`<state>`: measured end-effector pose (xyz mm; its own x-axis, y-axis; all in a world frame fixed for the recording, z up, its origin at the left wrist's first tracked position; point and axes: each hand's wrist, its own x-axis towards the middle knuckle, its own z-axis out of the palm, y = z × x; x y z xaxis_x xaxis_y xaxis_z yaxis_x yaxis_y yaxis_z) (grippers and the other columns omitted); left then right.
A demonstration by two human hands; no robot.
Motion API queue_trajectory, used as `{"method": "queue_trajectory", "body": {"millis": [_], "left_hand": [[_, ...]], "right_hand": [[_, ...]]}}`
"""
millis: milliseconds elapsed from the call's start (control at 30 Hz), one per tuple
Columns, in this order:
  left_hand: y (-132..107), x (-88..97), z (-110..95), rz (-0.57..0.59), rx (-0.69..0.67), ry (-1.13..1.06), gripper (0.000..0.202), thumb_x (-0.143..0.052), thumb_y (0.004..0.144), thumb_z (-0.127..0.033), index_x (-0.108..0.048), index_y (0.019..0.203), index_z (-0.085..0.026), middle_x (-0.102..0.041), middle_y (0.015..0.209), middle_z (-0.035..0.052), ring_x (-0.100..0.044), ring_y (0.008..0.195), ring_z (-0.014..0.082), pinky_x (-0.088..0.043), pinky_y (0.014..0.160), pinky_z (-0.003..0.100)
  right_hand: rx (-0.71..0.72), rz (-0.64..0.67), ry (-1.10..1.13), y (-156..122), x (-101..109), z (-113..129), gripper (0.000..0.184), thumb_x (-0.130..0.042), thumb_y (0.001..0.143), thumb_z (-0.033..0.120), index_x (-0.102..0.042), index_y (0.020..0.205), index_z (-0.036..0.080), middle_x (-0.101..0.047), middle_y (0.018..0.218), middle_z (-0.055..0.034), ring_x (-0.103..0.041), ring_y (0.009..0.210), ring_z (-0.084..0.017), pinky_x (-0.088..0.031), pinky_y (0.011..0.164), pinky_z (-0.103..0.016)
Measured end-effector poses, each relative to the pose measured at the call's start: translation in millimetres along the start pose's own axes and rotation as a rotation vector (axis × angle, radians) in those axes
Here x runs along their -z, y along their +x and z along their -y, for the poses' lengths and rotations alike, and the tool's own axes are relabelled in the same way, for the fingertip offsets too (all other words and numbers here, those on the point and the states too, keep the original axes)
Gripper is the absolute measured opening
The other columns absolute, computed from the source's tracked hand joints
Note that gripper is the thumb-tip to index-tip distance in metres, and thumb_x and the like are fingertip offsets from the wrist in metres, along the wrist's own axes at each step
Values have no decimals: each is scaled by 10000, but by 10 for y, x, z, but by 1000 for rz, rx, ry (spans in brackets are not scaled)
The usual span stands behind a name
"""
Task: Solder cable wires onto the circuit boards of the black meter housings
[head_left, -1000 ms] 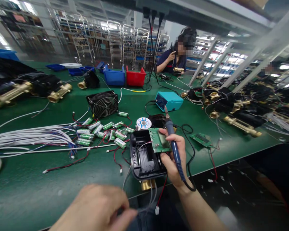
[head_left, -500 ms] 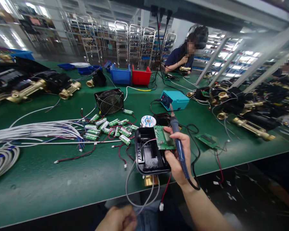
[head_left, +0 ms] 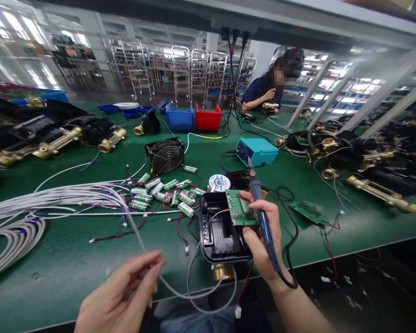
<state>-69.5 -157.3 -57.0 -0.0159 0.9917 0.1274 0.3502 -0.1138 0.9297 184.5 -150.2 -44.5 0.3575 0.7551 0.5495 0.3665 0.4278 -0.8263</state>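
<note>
My right hand [head_left: 263,236] is closed round a blue-handled soldering iron [head_left: 262,212], its tip pointing up and away. The same hand pinches a green circuit board [head_left: 235,208] by its edge, over an open black housing [head_left: 208,245] with a brass fitting [head_left: 223,272] below it. A thin wire runs from the board into the housing. To the left, over the bench's front edge, my left hand [head_left: 125,291] pinches a grey cable [head_left: 175,290] between thumb and fingers. That cable loops down from the housing, and its free end, blurred, sticks up past the fingertips.
Battery cells [head_left: 142,198] with leads lie beside white cables [head_left: 83,194]. Behind the housing are a solder reel [head_left: 219,183], a fan [head_left: 166,157] and a teal soldering station [head_left: 258,151]. Brass-and-black assemblies [head_left: 55,143] line both sides. A co-worker [head_left: 260,92] sits opposite.
My left hand has risen from below the bench edge and moved left, drawing the grey cable up with it. My right hand keeps its grip on the iron and board. The view has shifted slightly.
</note>
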Motion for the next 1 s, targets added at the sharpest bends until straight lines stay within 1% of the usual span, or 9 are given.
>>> {"method": "queue_trajectory", "body": {"millis": [100, 167, 267, 333, 433, 533, 733, 867, 1000], "left_hand": [[113, -138, -173, -3, 173, -186, 520, -738, 810, -482, -512, 1216, -248, -780, 845, 16, -586, 492, 121, -505, 423, 184], [147, -201, -218, 84, 283, -367, 645, -781, 764, -501, -446, 1254, -248, -761, 786, -2, -499, 412, 92, -413, 324, 144], [139, -285, -137, 322, 465, -578, 513, -775, 759, -553, -527, 1047, -208, -677, 611, -41, -401, 320, 46, -292, 262, 93], [108, -341, -5, 492, 557, -604, 467, -719, 794, -607, -522, 882, -193, -623, 498, -49, -357, 264, 27, -253, 257, 83], [66, -410, 188, 683, 591, -545, 462, -618, 859, -639, -513, 961, -201, -621, 436, -36, -365, 239, 39, -234, 264, 80], [50, -446, 264, 783, 544, -470, 455, -590, 900, -593, -498, 1104, -196, -669, 488, -13, -408, 263, 52, -263, 279, 86], [67, -499, 216, 756, 440, -435, 381, -718, 816, -524, -611, 869, -163, -652, 631, -11, -504, 369, 58, -426, 333, 132], [97, -554, 171, 673, 362, -391, 323, -689, 843, -458, -661, 984, -169, -666, 736, 0, -551, 401, 75, -464, 336, 156], [119, -588, 168, 553, 114, -229, 269, -606, 902, -328, -707, 1126, -217, -649, 679, -20, -580, 439, 90, -514, 431, 166]], "right_hand": [[18, -4, -13, -9, 1, -49, 394, -556, 764, 72, -520, 1099, 276, -620, 1323, -70, -559, 1302, -254, -438, 1053, -453], [39, -28, -11, -20, -7, -88, 387, -553, 763, 83, -519, 1098, 274, -625, 1321, -73, -563, 1300, -257, -460, 1027, -443], [43, -39, 2, -31, -17, -114, 395, -559, 766, 89, -512, 1113, 272, -622, 1324, -85, -564, 1298, -260, -471, 1009, -438], [41, -36, 6, -30, -15, -94, 394, -557, 773, 86, -511, 1117, 272, -619, 1319, -85, -563, 1295, -256, -453, 1030, -451], [11, 1, 4, -20, 1, -29, 387, -547, 783, 72, -510, 1111, 274, -605, 1328, -83, -545, 1310, -251, -406, 1080, -484], [-17, 19, 1, -9, 12, 21, 386, -550, 774, 68, -508, 1100, 269, -594, 1339, -86, -530, 1322, -258, -390, 1095, -505], [-19, 17, -2, -3, 12, 33, 388, -561, 760, 67, -514, 1091, 266, -597, 1331, -89, -538, 1308, -271, -393, 1091, -512], [-22, 9, -1, -10, 11, 9, 399, -565, 752, 66, -527, 1092, 272, -602, 1334, -75, -531, 1320, -272, -416, 1067, -484], [14, -18, 1, -19, 3, -41, 410, -566, 754, 72, -530, 1112, 268, -608, 1335, -80, -544, 1305, -277, -437, 1033, -468]]}}
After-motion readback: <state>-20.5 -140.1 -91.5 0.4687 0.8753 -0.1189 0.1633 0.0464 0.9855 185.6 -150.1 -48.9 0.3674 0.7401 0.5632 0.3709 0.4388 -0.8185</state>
